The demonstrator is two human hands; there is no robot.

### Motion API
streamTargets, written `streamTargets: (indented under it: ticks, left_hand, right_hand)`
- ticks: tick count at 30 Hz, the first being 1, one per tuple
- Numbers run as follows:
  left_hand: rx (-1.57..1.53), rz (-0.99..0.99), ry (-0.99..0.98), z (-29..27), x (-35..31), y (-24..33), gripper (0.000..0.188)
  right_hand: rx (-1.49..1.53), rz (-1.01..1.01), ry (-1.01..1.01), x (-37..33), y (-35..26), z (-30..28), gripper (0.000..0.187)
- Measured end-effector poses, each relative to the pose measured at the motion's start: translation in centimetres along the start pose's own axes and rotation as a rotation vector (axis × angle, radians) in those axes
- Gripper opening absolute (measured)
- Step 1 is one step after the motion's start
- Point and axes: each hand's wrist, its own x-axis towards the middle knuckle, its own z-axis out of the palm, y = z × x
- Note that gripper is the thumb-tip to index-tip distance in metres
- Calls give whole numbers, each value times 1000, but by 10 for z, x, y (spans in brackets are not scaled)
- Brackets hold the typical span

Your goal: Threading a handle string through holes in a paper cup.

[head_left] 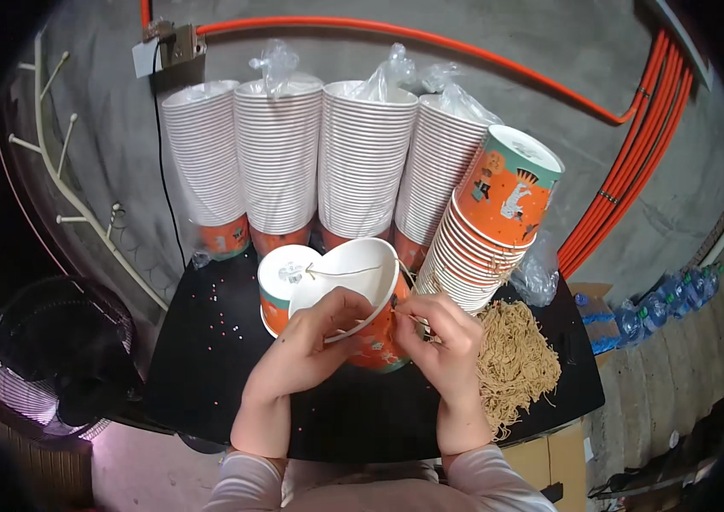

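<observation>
Left hand (317, 340) has hold of the near rim of a paper bucket (370, 288), right hand (445, 343) is pinching what looks like a string end (405, 315) at its outer wall. Black table (332, 431) underneath, tall wrapped stacks (362, 162) along the back edge, uncovered stack (474, 243) toward the right edge, tangled string pile (520, 367) near the front right corner. Bucket's tilted around mid-table; probably super light, stiffish but easy to dent, so I'd grab the rolled rim. Thin string (345, 274) inside looks limp, best pinched near its tip.
</observation>
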Motion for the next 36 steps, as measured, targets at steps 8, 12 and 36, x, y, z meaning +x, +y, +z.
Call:
streamTargets:
  ticks: [8,12,36]
  left_hand:
    - [-131,-189,-60,4,16,-4,31]
    - [-222,-241,-113,3,25,-19,33]
    - [-600,-362,26,11,65,-61,36]
  right_hand:
    - [-91,-6,-44,3,22,1,20]
    - [-126,-3,-73,5,27,-2,21]
    - [-137,51,-169,4,44,7,20]
